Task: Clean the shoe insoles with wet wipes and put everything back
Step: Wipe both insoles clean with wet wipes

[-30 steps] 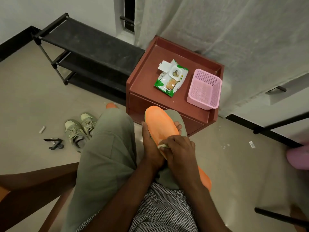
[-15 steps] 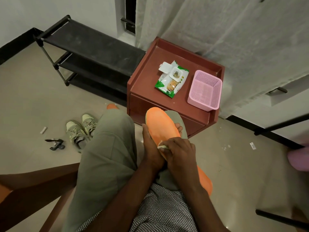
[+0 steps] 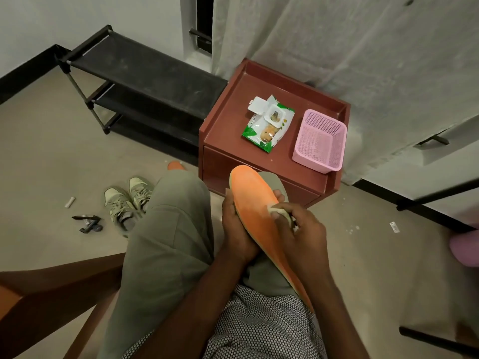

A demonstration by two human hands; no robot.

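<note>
Person sits, orange insole (image 3: 255,203) tilted over the lap. Left hand (image 3: 237,229) grips its left edge, fingers curled underneath, tips showing on the far side. Right hand (image 3: 302,234) pinches a crumpled wipe (image 3: 278,212) and presses it on the insole's top face, just right of the left hand's hold. Beyond the insole's toe: red cabinet (image 3: 233,130) with an open wipes pack (image 3: 268,124) and a pink basket (image 3: 320,141). Pair of sneakers (image 3: 127,200) on the floor, well left of the hands.

I see the red-brown cabinet (image 3: 228,125) carrying an open wipes pack (image 3: 268,124) beside a pink basket (image 3: 320,141); sneakers (image 3: 127,200) sit on the floor (image 3: 51,164).
</note>
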